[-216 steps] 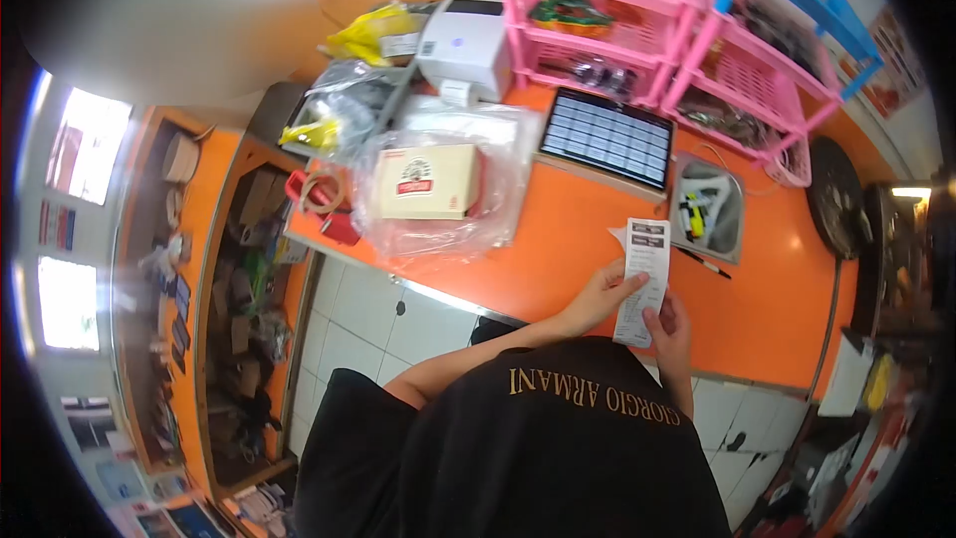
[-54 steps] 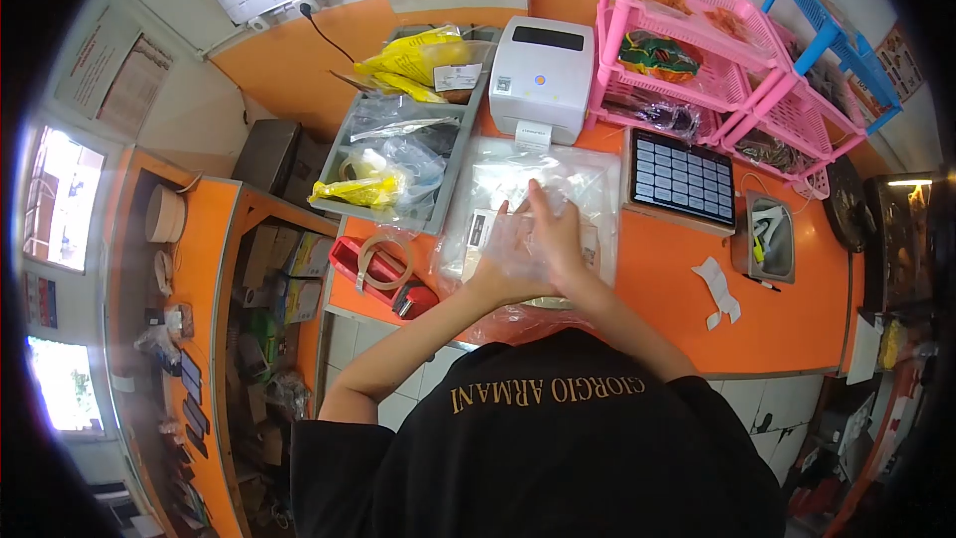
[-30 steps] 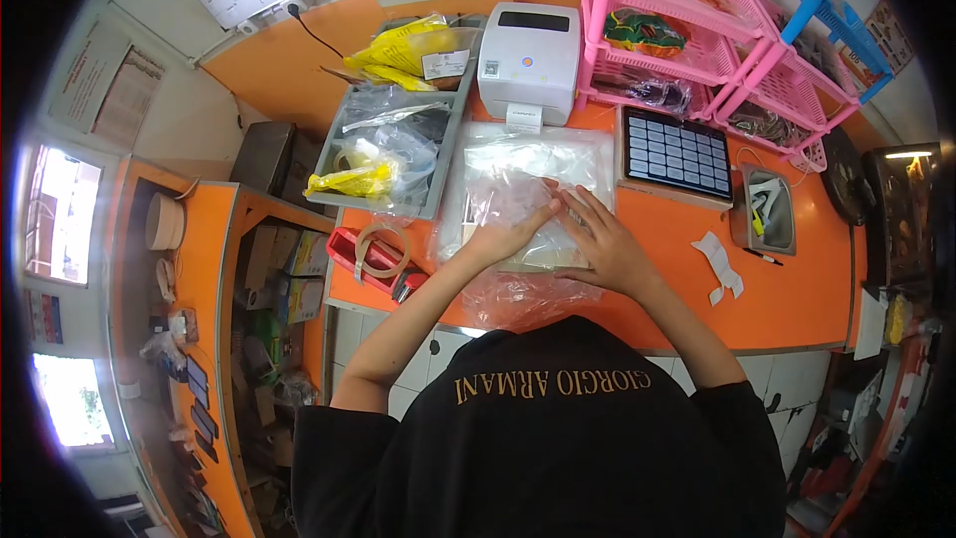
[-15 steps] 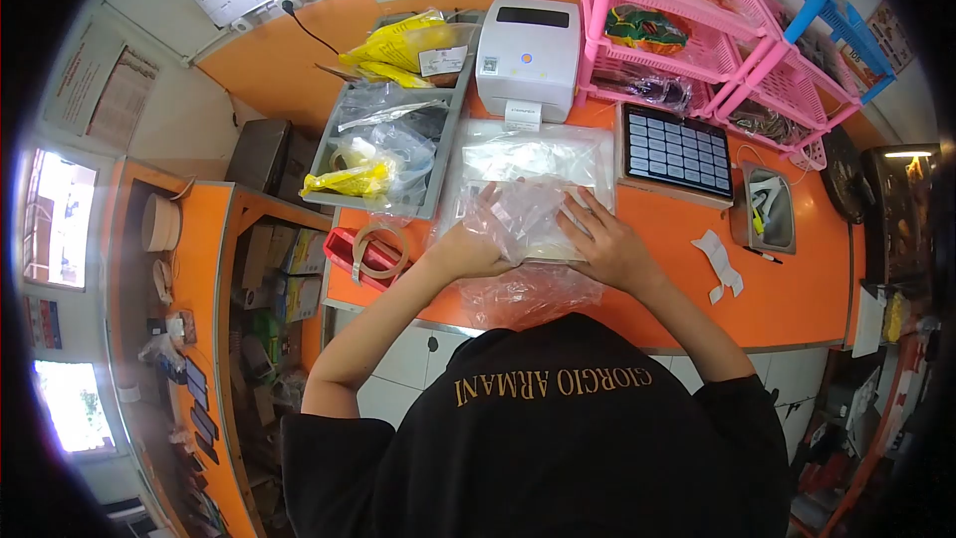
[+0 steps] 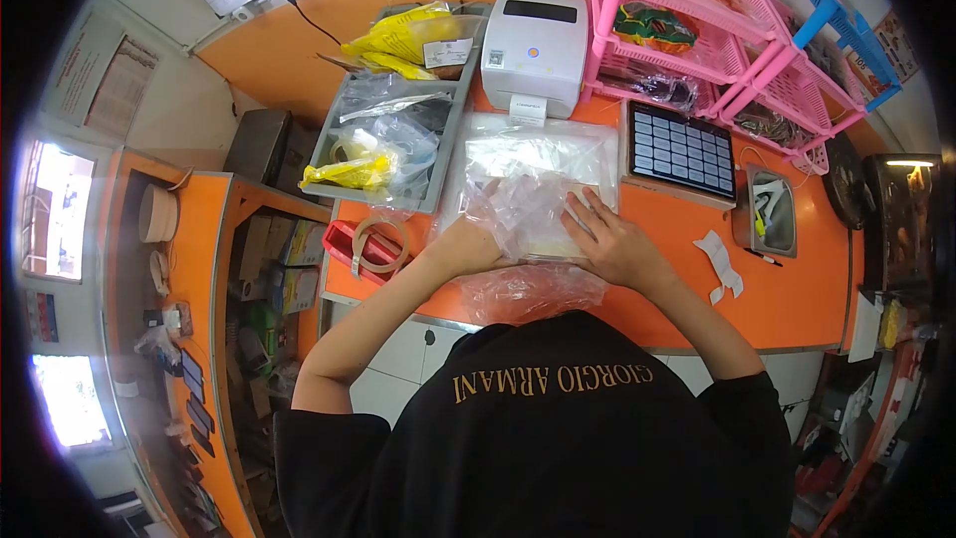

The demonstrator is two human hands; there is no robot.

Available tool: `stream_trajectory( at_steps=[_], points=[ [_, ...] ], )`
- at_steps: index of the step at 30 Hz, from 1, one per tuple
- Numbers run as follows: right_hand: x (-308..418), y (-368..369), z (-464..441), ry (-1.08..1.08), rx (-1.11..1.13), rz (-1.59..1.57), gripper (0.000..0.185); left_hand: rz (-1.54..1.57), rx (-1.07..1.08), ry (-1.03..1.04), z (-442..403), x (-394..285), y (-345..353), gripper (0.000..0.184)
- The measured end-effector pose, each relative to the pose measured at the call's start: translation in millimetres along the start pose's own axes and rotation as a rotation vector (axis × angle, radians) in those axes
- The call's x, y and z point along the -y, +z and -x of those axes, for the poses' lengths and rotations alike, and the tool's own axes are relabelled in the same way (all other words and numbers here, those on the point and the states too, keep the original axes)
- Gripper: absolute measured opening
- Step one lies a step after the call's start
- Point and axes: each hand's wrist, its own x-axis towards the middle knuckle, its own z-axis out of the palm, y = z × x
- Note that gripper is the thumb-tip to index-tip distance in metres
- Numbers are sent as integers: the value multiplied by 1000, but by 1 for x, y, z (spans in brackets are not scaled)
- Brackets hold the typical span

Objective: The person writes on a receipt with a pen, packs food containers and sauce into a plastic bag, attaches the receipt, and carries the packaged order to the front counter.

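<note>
Where an orange counter (image 5: 787, 299) stands above white tiles (image 5: 398, 364), right grip (image 5: 615, 244) lies spread, left grip (image 5: 468, 245) unclear

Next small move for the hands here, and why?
Probably smooth the loose clear plastic down with the left hand: it bunches up beside that hand, while the right hand, fingers spread at the right side of the pale package, looks placed to steady it.

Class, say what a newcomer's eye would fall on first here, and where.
Probably the bright orange counter before the wearer, where the left hand and right hand are at crinkled clear plastic near the front edge. Next come the pink shelves at the back right and the white printer just left of them.
</note>
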Motion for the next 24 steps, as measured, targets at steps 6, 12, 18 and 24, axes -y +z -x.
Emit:
stream_trajectory(
  at_steps=[6,12,18,24],
  points=[
    [0,-4,-2,3,10,-6,61,-9,-8,61,-2,11,1,62],
    [-2,-7,-3,-33,13,81,55,-15,362,-82,-4,15,0,50],
    [15,-16,-1,161,106,-102,66,-69,-7,14,1,4,11,56],
    [25,-3,6,217,117,-148,72,-36,95,-41,8,0,17,72]
  ],
)
